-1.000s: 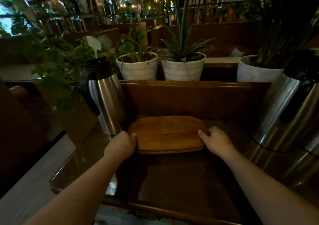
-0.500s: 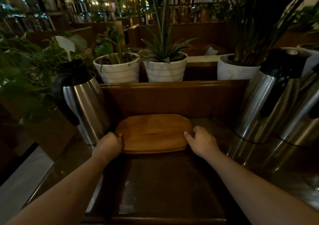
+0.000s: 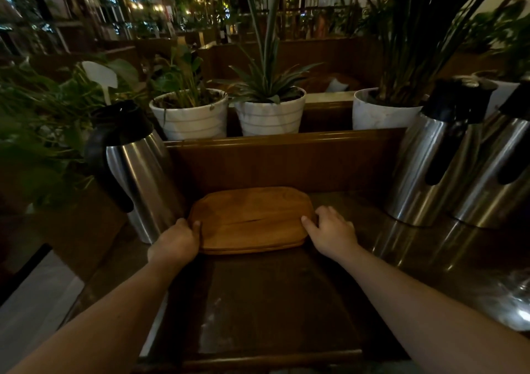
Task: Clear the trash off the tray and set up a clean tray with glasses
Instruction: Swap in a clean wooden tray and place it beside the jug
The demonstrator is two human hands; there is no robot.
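A brown wooden tray (image 3: 252,218), seemingly a stack of two, lies flat on the dark glossy counter (image 3: 258,302) against a wooden back panel. My left hand (image 3: 176,243) grips its left edge, thumb on top. My right hand (image 3: 329,231) rests on its right edge with fingers curled over the rim. Nothing lies on the tray. A clear glass object (image 3: 513,302) shows blurred at the far right edge.
A steel thermos jug (image 3: 137,170) with a black handle stands just left of the tray. Two more steel jugs (image 3: 447,158) stand at the right. White plant pots (image 3: 269,114) line the ledge behind the panel. The counter drops off at left.
Both hands stay on the tray's two ends; the tray lies in the same spot on the counter. The camera has turned to the right, bringing the second right jug and the glass object into view.
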